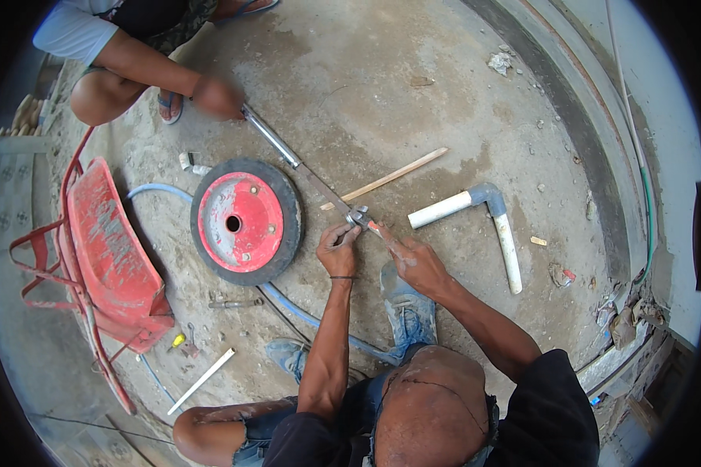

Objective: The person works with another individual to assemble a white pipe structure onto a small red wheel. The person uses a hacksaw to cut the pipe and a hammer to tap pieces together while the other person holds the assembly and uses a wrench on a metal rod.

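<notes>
Left hand point(337, 247) and right hand point(419, 266) meet at the near end of a long metal bar point(319, 185).

The left fingers are bent together, pinching a small silver fitting point(357, 217) at the bar's end; the right fingers wrap around a narrow tool point(375, 228) with an orange-red patch. From the fingertips the bar slants up and left, dull brownish grey, then shiny silver, to a co-worker's hand point(218, 97), which is blurred. Beyond the fingers a wooden stick point(405, 175) crosses the bar's line; a bent white pipe point(442, 210) lies near the right hand, a red, black-tyred wheel point(261, 218) left of the left fingers. Farther left, a red wheelbarrow point(113, 253) bears pale marks; whether they are lettering cannot be told.
</notes>
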